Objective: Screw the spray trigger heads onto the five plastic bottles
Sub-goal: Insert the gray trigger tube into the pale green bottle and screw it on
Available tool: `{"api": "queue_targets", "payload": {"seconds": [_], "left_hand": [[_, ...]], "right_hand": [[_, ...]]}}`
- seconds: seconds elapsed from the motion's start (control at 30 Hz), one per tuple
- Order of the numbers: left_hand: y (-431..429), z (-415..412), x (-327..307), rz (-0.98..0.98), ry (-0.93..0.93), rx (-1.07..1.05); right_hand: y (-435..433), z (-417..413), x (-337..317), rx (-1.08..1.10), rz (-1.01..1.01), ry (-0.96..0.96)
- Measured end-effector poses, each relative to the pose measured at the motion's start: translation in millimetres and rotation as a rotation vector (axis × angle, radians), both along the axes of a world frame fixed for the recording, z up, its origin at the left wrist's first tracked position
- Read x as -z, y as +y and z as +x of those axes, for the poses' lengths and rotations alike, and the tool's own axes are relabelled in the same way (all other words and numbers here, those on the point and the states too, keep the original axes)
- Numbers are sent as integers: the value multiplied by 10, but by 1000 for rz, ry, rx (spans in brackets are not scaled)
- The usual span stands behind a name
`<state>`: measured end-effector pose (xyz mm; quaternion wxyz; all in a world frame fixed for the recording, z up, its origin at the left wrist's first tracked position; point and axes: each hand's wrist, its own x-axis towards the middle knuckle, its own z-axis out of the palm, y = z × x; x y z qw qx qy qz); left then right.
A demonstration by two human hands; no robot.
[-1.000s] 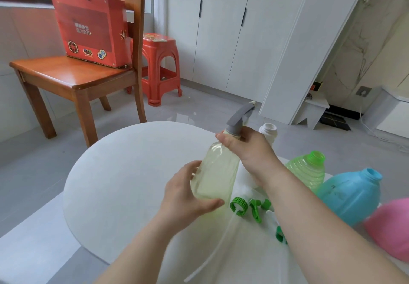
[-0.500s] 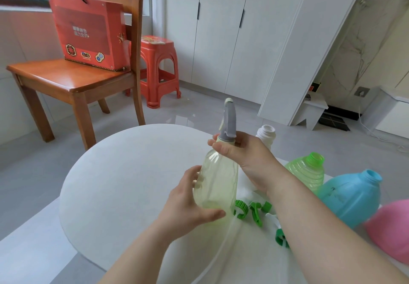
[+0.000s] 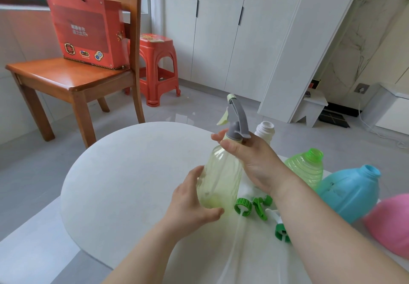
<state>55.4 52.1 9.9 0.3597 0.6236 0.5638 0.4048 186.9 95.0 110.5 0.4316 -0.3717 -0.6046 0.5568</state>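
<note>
Pale yellow plastic, the bottle (image 3: 219,179) stands at the worktop's (image 3: 124,173) centre, grey trigger head (image 3: 235,120) on its neck. Risk, as I judge it: the collar could seat crooked and cross-thread if the head tilts while turning, or the light bottle could spin in a loose hold. The left hand (image 3: 192,208) cups the bottle's base from seven o'clock, grip closed round it. The right hand (image 3: 254,164) comes from four o'clock, wrist bent, grip pinching the collar under the head. Green (image 3: 306,168), blue (image 3: 349,190) and white (image 3: 264,130) bottles wait open-necked toward three o'clock; green trigger heads (image 3: 252,206) lie nearby.
</note>
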Motion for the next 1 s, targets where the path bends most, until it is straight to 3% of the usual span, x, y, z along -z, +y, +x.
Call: {"api": "queue_targets", "payload": {"seconds": [0.1,0.17,0.33,0.47,0.7,0.87,1.0], "left_hand": [[15,-1,-24,121,83,-197],[33,-31,-38,146,149,-222],[65,-258,-104,-43,-55,36],[80,-267,-115,-34,-98,103],[43,10,-75,202,102,-185],[80,-197,-123,-99,-169,126],[40,-111,-101,-39,-25,-4]], "right_hand": [[13,-62,16,102,25,3],[15,-90,16,110,53,-33],[26,-33,-5,-52,19,-36],[39,23,7,-141,-2,18],[119,-83,105,243,-37,33],[65,-24,67,50,-68,29],[39,-75,47,140,-15,-37]]}}
